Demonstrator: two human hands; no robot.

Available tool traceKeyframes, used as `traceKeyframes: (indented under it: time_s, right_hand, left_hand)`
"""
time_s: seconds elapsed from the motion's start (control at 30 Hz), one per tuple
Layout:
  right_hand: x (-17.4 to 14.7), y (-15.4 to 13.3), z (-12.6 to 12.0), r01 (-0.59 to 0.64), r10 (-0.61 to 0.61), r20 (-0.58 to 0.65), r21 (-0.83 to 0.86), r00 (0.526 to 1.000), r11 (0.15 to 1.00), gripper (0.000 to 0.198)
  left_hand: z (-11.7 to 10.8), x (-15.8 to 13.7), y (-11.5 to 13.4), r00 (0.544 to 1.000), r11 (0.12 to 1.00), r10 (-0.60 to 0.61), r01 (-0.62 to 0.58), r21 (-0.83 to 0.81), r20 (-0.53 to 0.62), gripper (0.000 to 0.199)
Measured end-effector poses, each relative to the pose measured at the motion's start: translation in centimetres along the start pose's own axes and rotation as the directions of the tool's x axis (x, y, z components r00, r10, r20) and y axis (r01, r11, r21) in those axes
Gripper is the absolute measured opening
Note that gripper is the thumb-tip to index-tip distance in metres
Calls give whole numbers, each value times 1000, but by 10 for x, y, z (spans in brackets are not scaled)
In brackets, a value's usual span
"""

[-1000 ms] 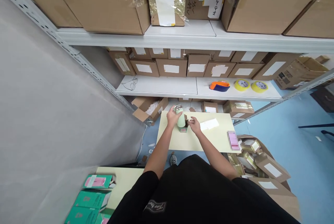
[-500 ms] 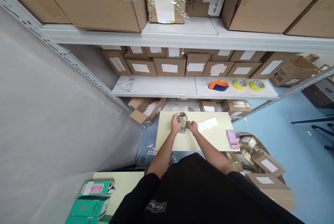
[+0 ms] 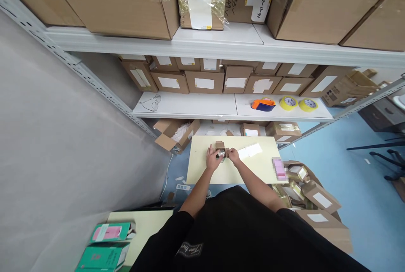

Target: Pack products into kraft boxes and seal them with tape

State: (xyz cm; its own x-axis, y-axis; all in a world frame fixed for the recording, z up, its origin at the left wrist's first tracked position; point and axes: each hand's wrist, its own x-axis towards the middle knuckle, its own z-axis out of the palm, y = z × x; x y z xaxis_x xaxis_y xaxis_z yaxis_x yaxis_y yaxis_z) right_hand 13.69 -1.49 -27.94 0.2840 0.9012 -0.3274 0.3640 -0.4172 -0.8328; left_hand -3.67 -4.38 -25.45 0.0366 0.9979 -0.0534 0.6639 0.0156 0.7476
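On the pale yellow table (image 3: 202, 175) stands a small open cardboard box (image 3: 219, 144) with its brown flap raised at the back. A small can with a shiny silver top (image 3: 221, 153) sits low between the flaps; its body is mostly hidden. My left hand (image 3: 213, 160) is closed round the can's left side, thumb over the top. At the right, my right hand (image 3: 234, 156) pinches the edge of the small box. A white paper strip (image 3: 249, 151) lies just beyond my right hand.
A pink pack (image 3: 279, 169) lies at the table's right edge, beside a large carton of small boxes (image 3: 321, 196). Ahead, the shelf (image 3: 190, 105) holds glasses, an orange-and-blue tape dispenser (image 3: 263, 104) and yellow tape rolls (image 3: 288, 102). An open carton (image 3: 177, 132) stands at left.
The can has gone down and tilted, so its green side is now mostly hidden. The box's brown flap now shows behind it. My left hand has shifted slightly nearer to me.
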Motion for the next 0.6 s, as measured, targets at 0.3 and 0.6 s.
traceKeyframes:
  time_s: [0.3, 0.6]
  right_hand:
    - [-5, -7, 0, -32, 32, 12, -6, 999, 999, 33]
    - [-9, -11, 1, -24, 24, 1, 5, 1000, 1000, 36]
  left_hand:
    - [-10, 4, -8, 992, 979, -71, 50, -197, -103, 8]
    - [-12, 7, 5, 999, 977, 20, -25, -214, -26, 19]
